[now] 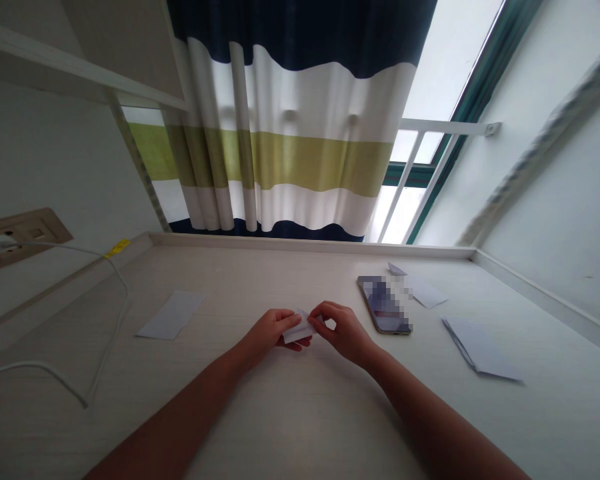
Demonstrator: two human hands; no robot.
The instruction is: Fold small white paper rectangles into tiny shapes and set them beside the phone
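Fingertips of both hands pinch a small folded paper [300, 328] between them, low over the desk [290, 413]: left hand [270, 333] grips its left end, right hand [343, 330] its right, long axis running hand to hand, equally near both.

Left hand [273, 330] and right hand [345, 330] are meeting over the middle of the counter [300, 413], each pinching one end of the folded paper [300, 330] between them. The phone [385, 305] is lying just right of the right hand, a little beyond it. A loose slip [425, 290] is lying behind the phone, farther right. A paper stack [483, 351] is sitting well right of the right hand. A single sheet [170, 315] is lying well left of the left hand. The cable [105, 340] is trailing farther left, running up to a wall socket [15, 240]. The curtain [290, 133] is hanging beyond the hands, behind the counter's far edge.
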